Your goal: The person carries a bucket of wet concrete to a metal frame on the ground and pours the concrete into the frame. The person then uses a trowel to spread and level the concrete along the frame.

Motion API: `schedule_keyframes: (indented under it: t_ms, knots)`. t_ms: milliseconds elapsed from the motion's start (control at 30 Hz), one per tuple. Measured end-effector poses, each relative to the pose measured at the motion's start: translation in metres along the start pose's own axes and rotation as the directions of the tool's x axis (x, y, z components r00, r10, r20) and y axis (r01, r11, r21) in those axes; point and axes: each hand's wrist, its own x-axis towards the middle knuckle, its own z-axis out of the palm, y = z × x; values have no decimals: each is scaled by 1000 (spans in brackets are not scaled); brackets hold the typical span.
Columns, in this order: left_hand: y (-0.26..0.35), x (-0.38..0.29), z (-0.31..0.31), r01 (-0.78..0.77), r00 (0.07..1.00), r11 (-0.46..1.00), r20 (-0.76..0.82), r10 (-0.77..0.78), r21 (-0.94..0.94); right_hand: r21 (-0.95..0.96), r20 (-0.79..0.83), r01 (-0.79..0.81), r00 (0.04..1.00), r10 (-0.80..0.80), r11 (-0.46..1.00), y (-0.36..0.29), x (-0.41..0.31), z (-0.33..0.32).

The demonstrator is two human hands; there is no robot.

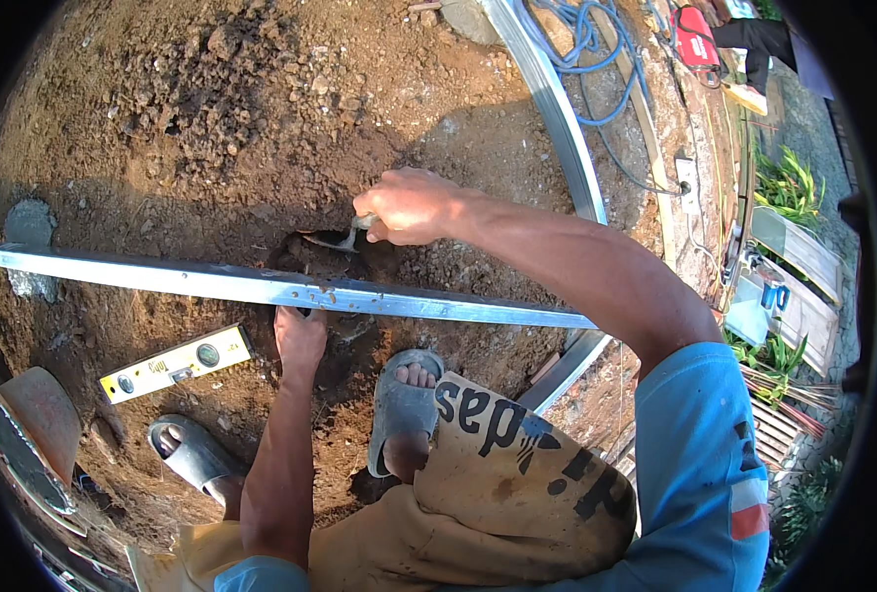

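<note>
A long straight metal bar (209, 284) crosses the ground in front of me. Just beyond it is a hole (297, 248) dug in the brown soil. My right hand (409, 207) grips the handle of a small trowel (348, 240), whose blade points into the hole. On the near side of the bar, my left hand (301, 337) is at its lower edge by the hole; its fingertips are hidden, so its hold cannot be told. A yellow spirit level (175, 364) lies on the soil left of that hand.
A curved metal bar (557, 111) arcs at the right, beside a coiled blue hose (586, 37). Loose soil (201, 96) is heaped beyond the hole. A bucket (38, 429) stands at lower left. Concrete (31, 222) touches the bar's left part. Another person's leg (756, 55) shows at upper right.
</note>
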Motion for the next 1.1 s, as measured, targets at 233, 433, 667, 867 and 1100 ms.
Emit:
schedule_keyframes:
  t_ms: [233, 433, 667, 867, 1100]
  knots:
    - [18, -8, -23, -4, 1000, 985, 7, 6, -171, -10, -21, 237, 971, -237, 972, 2, -7, -30]
    - [15, -19, -20, -5, 999, 966, 35, 14, -258, -318, 39, 196, 980, -194, 928, -32, -56, -81]
    - [13, -18, -20, 31, 998, 982, 57, -20, -186, -300, 133, 73, 990, -34, 951, -47, -3, -55]
    - [24, -10, -21, 6, 998, 985, 69, 6, -172, 185, 9, -12, 1000, 11, 983, 20, 10, -16]
    - [17, -18, -30, 22, 996, 978, 91, -3, -209, -299, -134, 202, 959, -251, 933, -26, -59, -49]
